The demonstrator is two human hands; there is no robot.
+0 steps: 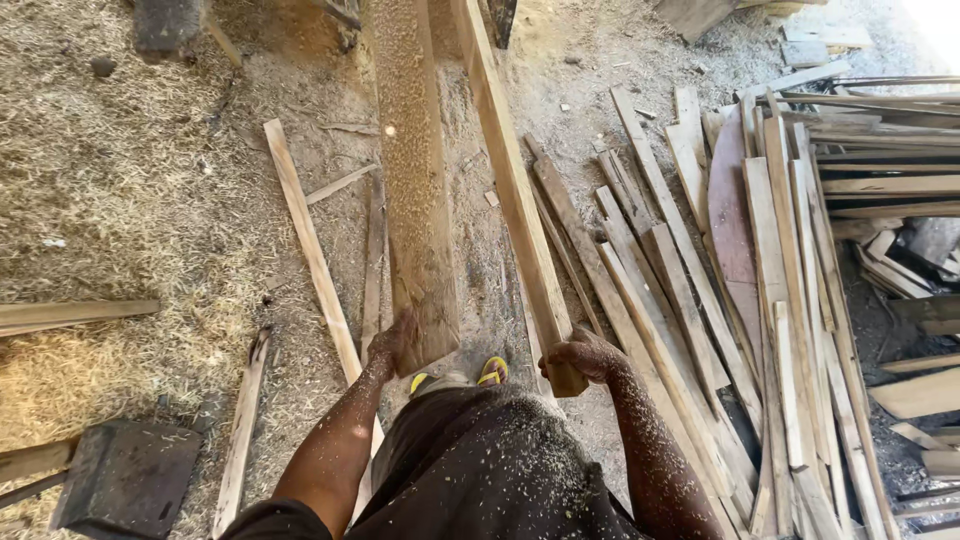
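the wide plank [415, 190], thick with sawdust on its upper face, runs away from the person up the middle of the view, and everything else sits around it. the left hand [390, 342] is cupped under and against the near end of that plank, fingers wrapped on its left corner, so the board's near end is carried off the ground while its far end runs out of view at the top. just to the right of the wide plank, and nearly parallel to it, the narrow plank [515, 190] is gripped at its near end by the right hand [585, 355], clenched over the top with the knuckles up; held that way each board likely stays level and apart from the other. both forearms are dusted with sawdust, which fits boards fresh from cutting. below the wide plank's near end a foot in a yellow sandal [492, 371] shows between the two hands. to the right of the wide plank, beyond the narrow one, a pile of offcut slats [760, 300] lies fanned on the ground. to its left, a loose thin strip [310, 250] lies on the shavings-covered floor [120, 200], and a dark block [125, 478] sits further left and nearer the person.
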